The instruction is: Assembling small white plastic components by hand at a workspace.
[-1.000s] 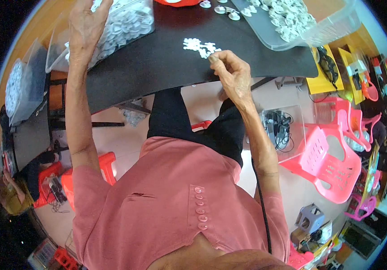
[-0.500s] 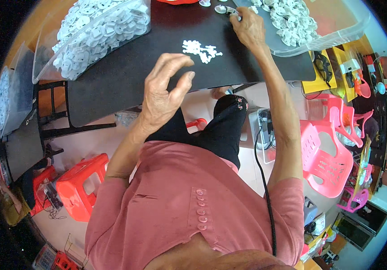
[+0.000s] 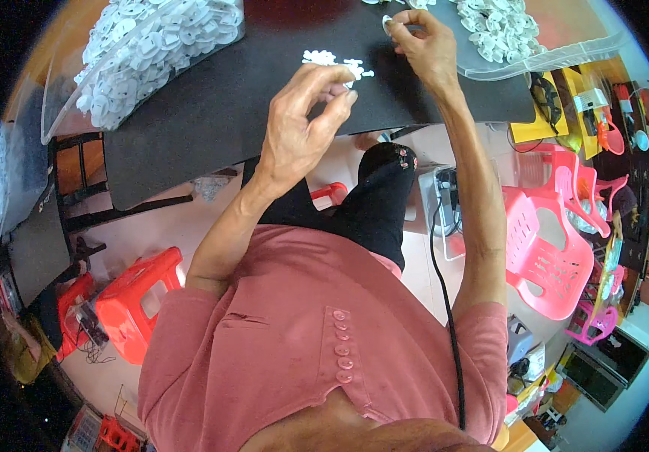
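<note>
My left hand (image 3: 302,120) hovers over the near part of the black table (image 3: 211,113), fingertips pinched together beside a small heap of tiny white parts (image 3: 336,62); whether it holds one is too small to tell. My right hand (image 3: 422,41) is farther back, pinching a small white round disc (image 3: 387,22) at the edge of a clear tray (image 3: 543,53) of white discs. A clear bin (image 3: 151,53) heaped with white discs stands at the table's left.
Pink plastic chairs (image 3: 551,241) stand to the right on the floor, red stools (image 3: 132,297) to the lower left. A black cable (image 3: 445,316) runs down past my right arm. A yellow surface with tools (image 3: 566,105) lies right of the table.
My left hand came from the far-left bin to the middle of the table and pinched shut. My right hand went from the small parts heap up to the right tray and took a disc.
</note>
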The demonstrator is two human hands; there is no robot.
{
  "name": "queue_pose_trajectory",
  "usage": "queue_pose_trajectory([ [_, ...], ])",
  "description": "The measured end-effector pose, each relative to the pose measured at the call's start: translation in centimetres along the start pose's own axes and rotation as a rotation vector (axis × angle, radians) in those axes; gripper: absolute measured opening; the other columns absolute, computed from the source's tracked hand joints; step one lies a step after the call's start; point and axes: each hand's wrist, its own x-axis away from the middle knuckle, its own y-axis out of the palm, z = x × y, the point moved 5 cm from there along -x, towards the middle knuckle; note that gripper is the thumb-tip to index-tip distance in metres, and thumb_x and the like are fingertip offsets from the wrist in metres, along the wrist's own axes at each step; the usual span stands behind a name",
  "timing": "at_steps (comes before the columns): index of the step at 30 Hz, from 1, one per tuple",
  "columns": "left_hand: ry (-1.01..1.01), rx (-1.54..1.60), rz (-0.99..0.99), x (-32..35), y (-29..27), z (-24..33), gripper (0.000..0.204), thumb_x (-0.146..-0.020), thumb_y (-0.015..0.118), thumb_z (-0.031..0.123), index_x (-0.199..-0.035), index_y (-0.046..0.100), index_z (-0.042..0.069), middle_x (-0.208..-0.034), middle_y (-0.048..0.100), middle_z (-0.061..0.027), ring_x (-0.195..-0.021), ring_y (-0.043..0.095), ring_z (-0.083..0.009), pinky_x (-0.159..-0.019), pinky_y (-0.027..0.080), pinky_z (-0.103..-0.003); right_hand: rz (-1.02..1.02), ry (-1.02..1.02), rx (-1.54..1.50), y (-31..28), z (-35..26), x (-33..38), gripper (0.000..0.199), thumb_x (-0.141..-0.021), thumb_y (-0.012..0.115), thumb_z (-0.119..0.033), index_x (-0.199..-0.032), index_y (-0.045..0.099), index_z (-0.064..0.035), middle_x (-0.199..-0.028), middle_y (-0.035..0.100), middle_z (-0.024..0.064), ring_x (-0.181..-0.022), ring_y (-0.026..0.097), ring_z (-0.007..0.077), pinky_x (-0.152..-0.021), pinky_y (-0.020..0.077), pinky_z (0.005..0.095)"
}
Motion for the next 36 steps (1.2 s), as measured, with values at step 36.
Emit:
queue_pose_trajectory([
  [36,-0.401,0.653,-0.138,1.5,2.8,-2.7,0.022,-0.1,0.063,0.012,-0.117,0.066,-0.002,-0.1,0.069,-0.0116,-0.087,0.071,-0.0196,-0.081,0.061,-0.034,-0.04,0.381,-0.832,0.9,-3.0,14.7,0.023,-0.096,0.071,-0.02,-0.106,0.075,0.0006,-0.079,0.07,0.0047,-0.067,0.063,0.0101,-0.063,0.0535,0.0234],
])
